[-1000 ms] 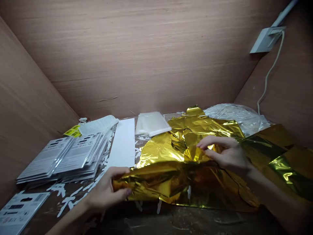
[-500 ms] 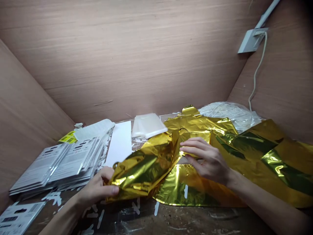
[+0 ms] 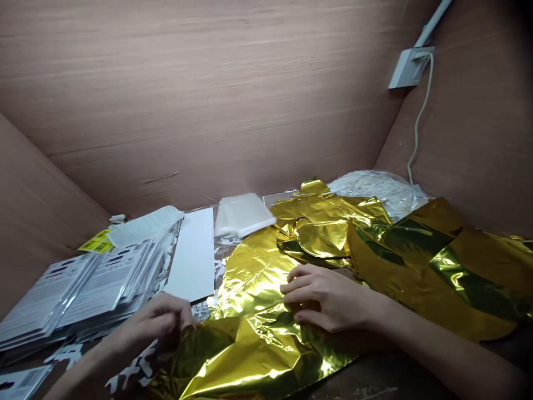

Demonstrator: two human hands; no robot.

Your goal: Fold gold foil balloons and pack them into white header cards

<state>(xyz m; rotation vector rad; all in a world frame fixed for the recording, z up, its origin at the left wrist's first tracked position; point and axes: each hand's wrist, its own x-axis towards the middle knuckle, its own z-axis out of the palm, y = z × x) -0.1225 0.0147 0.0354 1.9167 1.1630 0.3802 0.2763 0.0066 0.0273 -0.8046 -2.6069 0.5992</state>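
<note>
A flat, crinkled gold foil balloon (image 3: 250, 350) spreads across the table in front of me. My left hand (image 3: 162, 319) is closed at its left edge, fingers curled in a pinch and slightly blurred. My right hand (image 3: 316, 297) rests on the foil near the middle, fingers apart and a little bent, with the palm side down. Just behind the right hand lies a folded, rounded gold foil piece (image 3: 322, 239). More flat gold foil (image 3: 416, 283) covers the table to the right of it.
At left are stacks of printed cards in clear sleeves (image 3: 95, 278) and a yellow label sheet (image 3: 95, 241). A white board (image 3: 191, 253), clear plastic bags (image 3: 244, 214) and a bulging clear bag (image 3: 378, 189) lie behind. A socket box (image 3: 410, 66) with a cable hangs on the wall.
The foil piece has been turned over and laid flatter toward me, showing a broad bright face. My right hand has come nearer and slightly left. The camera view has shifted slightly.
</note>
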